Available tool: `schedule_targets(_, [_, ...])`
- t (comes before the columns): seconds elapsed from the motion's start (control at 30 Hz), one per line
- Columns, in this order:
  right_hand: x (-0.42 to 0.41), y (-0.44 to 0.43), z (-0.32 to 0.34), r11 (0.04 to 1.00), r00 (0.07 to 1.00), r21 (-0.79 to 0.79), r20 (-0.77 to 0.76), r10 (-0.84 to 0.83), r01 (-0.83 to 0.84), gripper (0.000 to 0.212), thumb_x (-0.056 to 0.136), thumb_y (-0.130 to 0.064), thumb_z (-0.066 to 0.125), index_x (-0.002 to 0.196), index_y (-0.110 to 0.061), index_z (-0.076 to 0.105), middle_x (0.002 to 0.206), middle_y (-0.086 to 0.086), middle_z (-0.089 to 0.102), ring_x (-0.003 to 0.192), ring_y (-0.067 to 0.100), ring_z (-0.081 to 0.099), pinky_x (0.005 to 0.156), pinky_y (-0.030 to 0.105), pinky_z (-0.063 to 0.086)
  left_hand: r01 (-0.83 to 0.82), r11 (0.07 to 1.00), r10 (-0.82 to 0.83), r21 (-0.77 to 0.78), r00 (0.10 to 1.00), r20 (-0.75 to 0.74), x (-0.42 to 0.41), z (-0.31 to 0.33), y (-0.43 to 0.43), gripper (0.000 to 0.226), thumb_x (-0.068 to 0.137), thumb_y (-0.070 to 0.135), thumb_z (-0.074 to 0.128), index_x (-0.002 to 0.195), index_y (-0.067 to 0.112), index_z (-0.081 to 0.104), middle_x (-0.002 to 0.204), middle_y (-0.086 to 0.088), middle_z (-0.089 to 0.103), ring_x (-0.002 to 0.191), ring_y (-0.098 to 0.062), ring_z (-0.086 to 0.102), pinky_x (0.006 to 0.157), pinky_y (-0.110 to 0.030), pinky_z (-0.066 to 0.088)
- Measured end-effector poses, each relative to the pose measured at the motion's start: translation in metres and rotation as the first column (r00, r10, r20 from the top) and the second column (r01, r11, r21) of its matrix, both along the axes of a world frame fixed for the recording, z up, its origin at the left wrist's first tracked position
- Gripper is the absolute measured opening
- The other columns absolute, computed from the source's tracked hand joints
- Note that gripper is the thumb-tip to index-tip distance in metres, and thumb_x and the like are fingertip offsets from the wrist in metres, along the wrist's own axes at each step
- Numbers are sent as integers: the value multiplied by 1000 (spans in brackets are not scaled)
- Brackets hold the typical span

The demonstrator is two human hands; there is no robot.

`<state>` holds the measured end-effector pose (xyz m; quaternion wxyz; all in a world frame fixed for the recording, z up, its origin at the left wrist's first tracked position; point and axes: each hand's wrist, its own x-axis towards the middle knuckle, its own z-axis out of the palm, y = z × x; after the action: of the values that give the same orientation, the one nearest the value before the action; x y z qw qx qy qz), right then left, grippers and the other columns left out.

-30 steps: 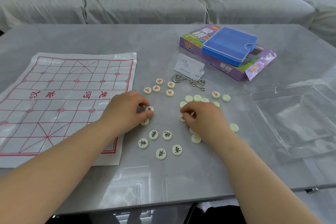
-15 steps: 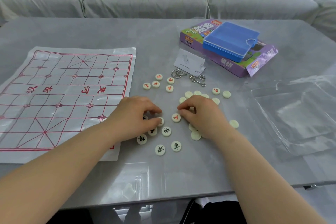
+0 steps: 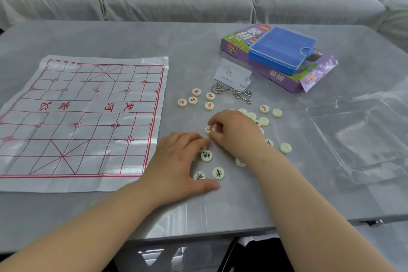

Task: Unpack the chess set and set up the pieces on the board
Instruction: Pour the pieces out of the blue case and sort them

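— While the right hand hovers low to the right of the board, what has it got?

— Its thumb and forefinger pinch a red-marked piece, which is down at the table a little right of the board's right edge.

— And the left hand?

— It lies palm down between the board's right edge and the right hand. The fingers are lightly bent, with their tips touching a half-hidden piece. The thumb is splayed flat on the table, so it clasps nothing.

— Where are the other pieces?

— All are off the board, to its right. Three black-marked pieces sit face up beside the left hand. A red-marked cluster of five lies near the board's right edge, farther back. Farther right are scattered pale pieces, mostly face down and partly hidden behind the right hand.

— Anything else?

— Beyond the board's far-right corner, a blue case rests on a purple box. A white card and metal ring puzzles lie between that box and the red-marked cluster. A clear plastic tray sits farthest right of the board.
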<state>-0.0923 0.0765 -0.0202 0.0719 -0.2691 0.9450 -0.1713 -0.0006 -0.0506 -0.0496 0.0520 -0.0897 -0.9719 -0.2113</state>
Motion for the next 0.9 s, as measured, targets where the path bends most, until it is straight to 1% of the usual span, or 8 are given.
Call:
schedule_targets(0.1, [-8, -12, -3, 998, 1000, -55, -11, -11, 11, 26, 89, -27, 49, 112, -21, 59, 107, 1, 61, 110, 18, 48, 82, 29, 39, 21, 999, -18, 38, 998, -64, 0, -4, 3, 59, 61, 62, 48, 98, 19, 65, 95, 3, 62, 92, -9, 38, 77, -29, 36])
schedule_targets(0.2, [-18, -27, -1, 999, 999, -42, -33, -5, 4, 26, 89, -29, 50, 112, -22, 59, 105, 4, 63, 109, 19, 49, 83, 29, 38, 49, 998, -45, 42, 994, -100, 4, -5, 4, 48, 65, 53, 48, 93, 19, 66, 90, 4, 63, 89, -8, 41, 79, -20, 36])
schedule_targets(0.3, [-29, -40, 1, 1000, 998, -8, -65, -6, 6, 27, 89, -30, 49, 113, -22, 59, 109, 4, 63, 112, 21, 49, 87, 29, 37, 74, 994, -65, 83, 991, -113, 8, -5, 3, 49, 67, 51, 50, 97, 16, 65, 94, 1, 65, 92, -7, 42, 77, -14, 26])
schedule_targets(0.43, [-38, -50, 2, 1000, 996, 2, -83, -18, 18, 29, 90, -28, 49, 116, -20, 57, 113, 6, 62, 115, 22, 47, 88, 28, 36, 7, 995, 16, 102, 974, -227, 8, 4, -13, 50, 86, 49, 40, 103, 9, 65, 103, -8, 66, 98, -11, 45, 84, -20, 29])
schedule_targets(0.57, [-37, -44, 3, 997, 998, -67, -54, -40, 36, 31, 89, -23, 51, 119, -15, 54, 117, 8, 55, 114, 23, 47, 89, 29, 36, -177, 976, 156, -129, 975, -158, 9, 6, -49, 66, 93, 49, 13, 116, 7, 58, 120, -18, 59, 111, -31, 56, 101, -33, 30])
schedule_targets(0.63, [-33, -34, 2, 992, 995, -113, -73, -69, 61, 32, 88, -19, 53, 120, -14, 54, 121, 7, 52, 116, 23, 45, 92, 30, 36, -264, 943, 273, -203, 962, 16, 13, 5, -57, 85, 73, 59, -1, 139, 18, 34, 148, -7, 31, 137, -23, 28, 113, -35, 10])
schedule_targets(0.7, [-27, -22, 1, 991, 993, -108, -88, -84, 75, 33, 87, -17, 54, 120, -13, 54, 125, 6, 48, 119, 22, 43, 94, 28, 34, -295, 925, 336, -239, 929, 156, 17, 4, -59, 97, 56, 59, -16, 144, 29, 10, 155, 5, 4, 142, -12, 0, 113, -30, -4])
schedule_targets(0.9, [-26, -9, 12, 987, 986, 51, -85, -146, 151, 39, 88, -20, 53, 126, -15, 49, 133, 7, 44, 124, 24, 40, 101, 30, 30, -296, 921, 343, -254, 924, 168, 23, 1, -54, 97, 54, 59, -19, 144, 32, 5, 155, 7, -2, 142, -10, -6, 113, -31, -7])
